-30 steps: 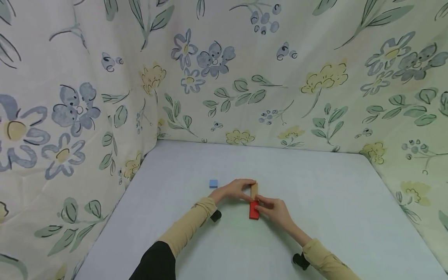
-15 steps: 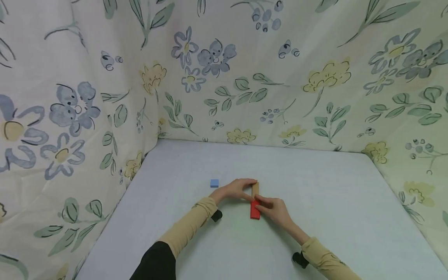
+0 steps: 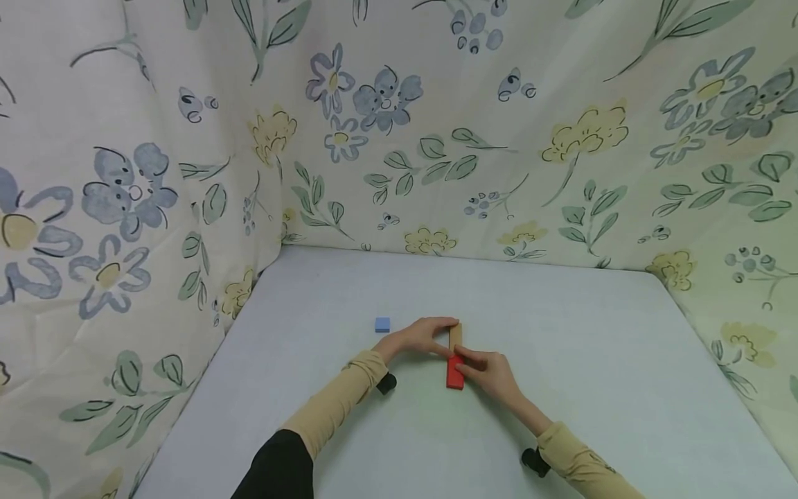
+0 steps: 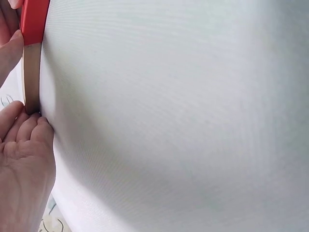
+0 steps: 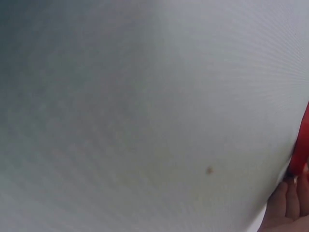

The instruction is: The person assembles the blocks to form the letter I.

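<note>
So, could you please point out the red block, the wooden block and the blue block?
Red block [image 3: 455, 378]: head view, on its near half.
Wooden block [image 4: 32, 72]: left wrist view, middle of its visible side.
Blue block [image 3: 382, 324]: head view, on its top face.

Table [image 3: 580, 346]: bounded left, right and behind by cloth [image 3: 474, 159].
Front block [image 3: 456, 378]: placed on the table, end to end with rear block [image 3: 456, 335], nearer the head camera's side.
Rear block: set directly behind front block, same line; ends seen meeting in the left wrist view.
Side block [image 3: 382, 325]: set on the table well left of the pair, about level with rear block's far end, just behind left hand [image 3: 416, 337].
Left hand: placed left of rear block, whose length is spanned from far end to joint.
Right hand [image 3: 492, 372]: placed right of front block, which is gripped near the joint.
</note>
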Tool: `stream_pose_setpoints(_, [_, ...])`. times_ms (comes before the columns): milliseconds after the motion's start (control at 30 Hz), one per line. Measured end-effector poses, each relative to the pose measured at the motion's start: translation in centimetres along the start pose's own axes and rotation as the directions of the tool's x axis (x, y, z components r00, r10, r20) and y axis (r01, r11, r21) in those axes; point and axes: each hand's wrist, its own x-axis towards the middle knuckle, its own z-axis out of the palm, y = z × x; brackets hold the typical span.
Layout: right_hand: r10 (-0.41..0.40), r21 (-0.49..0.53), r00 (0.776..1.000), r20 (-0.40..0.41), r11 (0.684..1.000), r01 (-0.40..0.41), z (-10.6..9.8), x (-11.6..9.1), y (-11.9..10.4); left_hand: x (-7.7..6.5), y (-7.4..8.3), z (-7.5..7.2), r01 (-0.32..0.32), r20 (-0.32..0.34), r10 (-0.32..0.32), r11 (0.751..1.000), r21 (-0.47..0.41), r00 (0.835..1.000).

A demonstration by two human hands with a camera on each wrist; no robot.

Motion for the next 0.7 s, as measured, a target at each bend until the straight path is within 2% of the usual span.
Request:
stream_pose_setpoints(367, [0.004, -0.012, 1.0, 0.0, 1.0, -0.004, -0.08, 0.0, 0.05, -0.09, 0.23, -0.06, 0.004, 0.006, -0.004, 1.0, -0.005, 1.0])
stream_pose_setpoints(700, [0.005, -0.013, 1.0, 0.015, 1.0, -0.005, -0.14, -0.09, -0.05, -0.32, 0.21, 0.38, -0.058, -0.03, 0.06, 0.997, 0.057, 0.998])
